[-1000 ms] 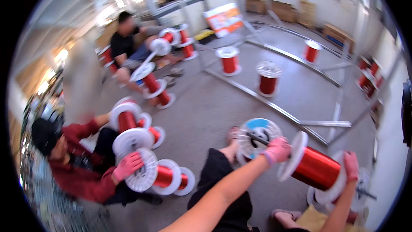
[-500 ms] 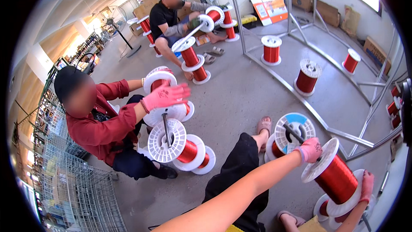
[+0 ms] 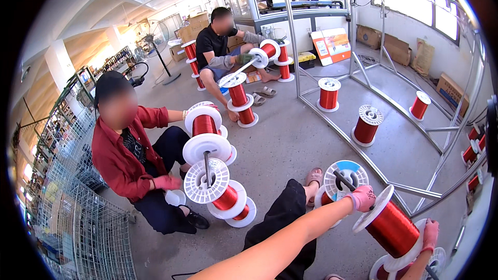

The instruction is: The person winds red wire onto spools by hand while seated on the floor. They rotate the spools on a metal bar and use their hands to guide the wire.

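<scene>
the left hand (image 3: 363,198), in a pink glove, has its fingers curled shut around a dark rod (image 3: 340,177). the hand is right next to the white end of a big spool (image 3: 393,231). this spool is wound with shiny red wire and has a round white plate at each end. it leans, with its left end up higher and its right end down lower, out in front of the person on the right. the rod goes through its middle and pokes out past both ends. the right hand (image 3: 429,236), in a pink glove too, touches the white plate at the low end. i cannot tell how far its fingers are bent.

the rod's upper tip is over a standing spool (image 3: 347,165) with blue on its top. beside that one is the person's foot in a sandal (image 3: 314,175).

on the left, a person in a red shirt (image 3: 116,161) sits by more red spools (image 3: 226,198). farther back, a person in a black shirt (image 3: 211,41) bends over a spool too. three small spools (image 3: 366,129) stand on the floor by a shiny metal frame (image 3: 415,190).
</scene>
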Action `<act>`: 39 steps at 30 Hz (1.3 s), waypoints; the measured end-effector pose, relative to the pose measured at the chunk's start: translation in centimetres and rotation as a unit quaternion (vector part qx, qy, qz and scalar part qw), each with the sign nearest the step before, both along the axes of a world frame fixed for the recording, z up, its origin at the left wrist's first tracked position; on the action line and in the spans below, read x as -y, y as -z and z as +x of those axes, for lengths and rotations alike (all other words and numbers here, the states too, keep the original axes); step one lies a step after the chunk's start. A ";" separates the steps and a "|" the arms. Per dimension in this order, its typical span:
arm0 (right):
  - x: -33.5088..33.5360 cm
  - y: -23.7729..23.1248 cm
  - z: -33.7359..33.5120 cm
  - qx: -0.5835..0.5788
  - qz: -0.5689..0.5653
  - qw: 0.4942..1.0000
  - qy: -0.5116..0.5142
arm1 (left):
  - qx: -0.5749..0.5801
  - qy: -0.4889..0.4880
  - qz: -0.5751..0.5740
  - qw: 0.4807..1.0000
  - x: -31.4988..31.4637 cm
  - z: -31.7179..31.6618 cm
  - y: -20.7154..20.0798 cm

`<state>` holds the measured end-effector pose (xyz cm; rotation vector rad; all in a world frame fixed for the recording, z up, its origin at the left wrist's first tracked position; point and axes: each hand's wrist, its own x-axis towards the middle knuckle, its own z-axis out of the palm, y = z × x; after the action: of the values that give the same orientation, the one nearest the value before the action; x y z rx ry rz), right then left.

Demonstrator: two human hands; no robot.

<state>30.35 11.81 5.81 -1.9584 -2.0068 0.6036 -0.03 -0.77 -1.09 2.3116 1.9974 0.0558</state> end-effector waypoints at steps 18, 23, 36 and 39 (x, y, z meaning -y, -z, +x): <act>-0.1 0.3 0.1 -0.026 0.019 0.999 -0.003 | 0.003 -0.011 0.001 1.000 0.1 0.1 0.0; 0.2 0.0 0.1 -0.034 0.008 0.999 0.002 | -0.024 -0.008 -0.007 1.000 0.1 0.1 -0.2; 0.5 -0.2 0.0 -0.044 0.012 0.999 0.007 | 0.019 -0.025 -0.014 0.999 0.3 0.0 -0.5; 0.6 -0.5 -0.1 -0.012 0.008 1.000 -0.009 | 0.010 -0.006 -0.005 1.000 0.5 0.0 -0.5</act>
<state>30.29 11.24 6.32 -1.9184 -2.0104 0.6110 -0.05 -1.23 -0.55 2.2836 1.9987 0.0701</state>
